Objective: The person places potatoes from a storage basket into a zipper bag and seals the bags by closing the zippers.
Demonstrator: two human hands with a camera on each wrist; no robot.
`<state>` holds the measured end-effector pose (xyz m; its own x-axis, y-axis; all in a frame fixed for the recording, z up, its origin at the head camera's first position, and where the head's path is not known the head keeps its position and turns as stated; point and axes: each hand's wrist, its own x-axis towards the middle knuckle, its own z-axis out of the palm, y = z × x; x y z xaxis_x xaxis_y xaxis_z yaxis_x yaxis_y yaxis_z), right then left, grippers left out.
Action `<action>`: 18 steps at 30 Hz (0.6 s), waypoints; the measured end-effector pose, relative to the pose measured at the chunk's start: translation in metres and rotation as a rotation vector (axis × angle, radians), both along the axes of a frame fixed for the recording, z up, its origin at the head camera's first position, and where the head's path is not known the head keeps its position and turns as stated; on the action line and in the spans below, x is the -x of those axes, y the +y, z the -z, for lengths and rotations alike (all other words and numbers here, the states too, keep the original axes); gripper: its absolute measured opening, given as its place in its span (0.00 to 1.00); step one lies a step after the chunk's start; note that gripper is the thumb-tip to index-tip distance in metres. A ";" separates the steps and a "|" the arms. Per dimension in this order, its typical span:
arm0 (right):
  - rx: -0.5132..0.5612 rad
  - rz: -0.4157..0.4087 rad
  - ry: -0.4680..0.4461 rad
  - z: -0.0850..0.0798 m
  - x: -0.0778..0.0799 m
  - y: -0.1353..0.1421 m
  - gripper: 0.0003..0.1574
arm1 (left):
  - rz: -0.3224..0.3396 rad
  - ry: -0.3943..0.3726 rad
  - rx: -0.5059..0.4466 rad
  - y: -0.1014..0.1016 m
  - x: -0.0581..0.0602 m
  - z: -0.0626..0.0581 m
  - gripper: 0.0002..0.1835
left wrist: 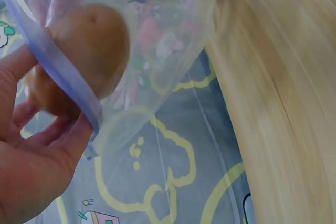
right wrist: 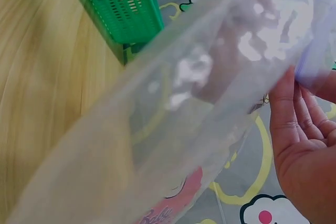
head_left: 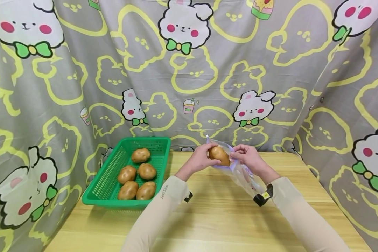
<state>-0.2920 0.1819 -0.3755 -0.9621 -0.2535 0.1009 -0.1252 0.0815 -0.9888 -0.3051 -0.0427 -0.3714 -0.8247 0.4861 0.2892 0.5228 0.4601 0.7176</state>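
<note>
My left hand grips a brown potato at the mouth of a clear plastic zip bag. In the left wrist view the potato sits partly past the bag's purple zip edge, with my left fingers around its near end. My right hand pinches the purple rim on the other side, as the right wrist view also shows at the zip strip. The bag body hangs down toward my right wrist, with pink printing on it.
A green plastic basket stands on the left of the wooden table, holding several potatoes. A grey patterned curtain hangs behind the table and at both sides.
</note>
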 end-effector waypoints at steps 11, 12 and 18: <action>0.045 -0.009 0.010 -0.001 0.001 0.001 0.09 | 0.000 -0.041 0.009 0.000 -0.001 0.000 0.21; 0.049 -0.012 0.008 -0.001 0.001 0.001 0.09 | 0.000 -0.035 0.015 0.001 -0.001 0.001 0.20; 0.075 -0.019 0.006 0.001 0.002 0.001 0.08 | -0.002 -0.061 -0.019 -0.003 -0.001 -0.002 0.19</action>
